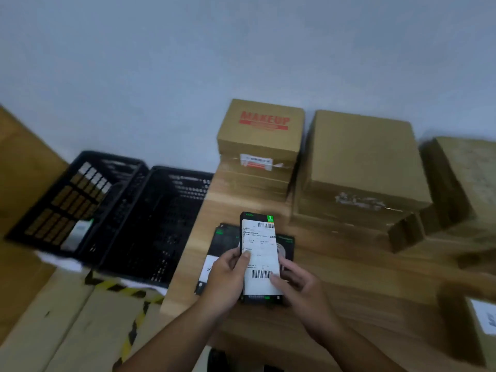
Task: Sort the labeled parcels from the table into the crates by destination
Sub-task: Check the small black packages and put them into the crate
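Note:
I hold a slim black parcel (259, 248) with a white shipping label upright above the wooden table (349, 296). My left hand (228, 277) grips its left edge, thumb on the label. My right hand (298, 285) grips its lower right edge. Beneath it a flat black parcel (222, 242) lies on the table. Two black crates stand on the floor to the left: the near crate (161, 224) looks unfilled, the far crate (77, 200) has a white-labelled item at its near corner.
Cardboard boxes crowd the table's back and right: one marked MAKEUP (261, 130), a large plain box (365, 162), another at far right (467, 178), and a labelled box (477, 328) at the near right. Yellow-black tape (128, 291) crosses cardboard on the floor.

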Available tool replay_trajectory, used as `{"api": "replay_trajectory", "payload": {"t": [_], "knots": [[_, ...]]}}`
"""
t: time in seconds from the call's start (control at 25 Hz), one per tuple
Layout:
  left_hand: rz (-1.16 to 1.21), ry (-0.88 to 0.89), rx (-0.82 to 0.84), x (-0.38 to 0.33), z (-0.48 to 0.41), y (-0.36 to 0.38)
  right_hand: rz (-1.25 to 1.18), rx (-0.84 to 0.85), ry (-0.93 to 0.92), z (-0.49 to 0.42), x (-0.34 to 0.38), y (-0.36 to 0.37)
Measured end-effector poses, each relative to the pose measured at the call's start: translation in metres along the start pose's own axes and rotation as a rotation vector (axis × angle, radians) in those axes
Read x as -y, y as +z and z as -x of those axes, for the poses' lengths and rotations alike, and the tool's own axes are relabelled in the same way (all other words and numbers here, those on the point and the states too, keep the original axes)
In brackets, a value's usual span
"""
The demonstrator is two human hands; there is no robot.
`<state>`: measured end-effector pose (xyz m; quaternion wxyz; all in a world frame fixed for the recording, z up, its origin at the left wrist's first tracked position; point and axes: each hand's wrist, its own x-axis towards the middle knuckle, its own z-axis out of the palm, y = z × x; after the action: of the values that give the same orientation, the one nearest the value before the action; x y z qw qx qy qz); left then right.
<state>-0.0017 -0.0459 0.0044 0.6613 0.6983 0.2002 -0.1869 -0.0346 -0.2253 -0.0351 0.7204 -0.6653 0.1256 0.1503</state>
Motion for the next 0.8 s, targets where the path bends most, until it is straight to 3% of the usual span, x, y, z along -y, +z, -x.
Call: {"api": "replay_trajectory", "payload": {"t": [0.2,0.44,0.8], "knots": [[-0.117,0.032,-0.340,0.024,0.035,-0.063,0.084,0.178,-0.030,-0.015,0.004,0.041],[-0.865,0.140,-0.720,0.066,0.115,-0.163,0.153,0.379,-0.018,-0.023,-0.007,0.129],[-0.847,-0.043,-0.962,0.124,0.207,-0.284,0.236,0.674,0.028,0.009,-0.021,0.305]]}}
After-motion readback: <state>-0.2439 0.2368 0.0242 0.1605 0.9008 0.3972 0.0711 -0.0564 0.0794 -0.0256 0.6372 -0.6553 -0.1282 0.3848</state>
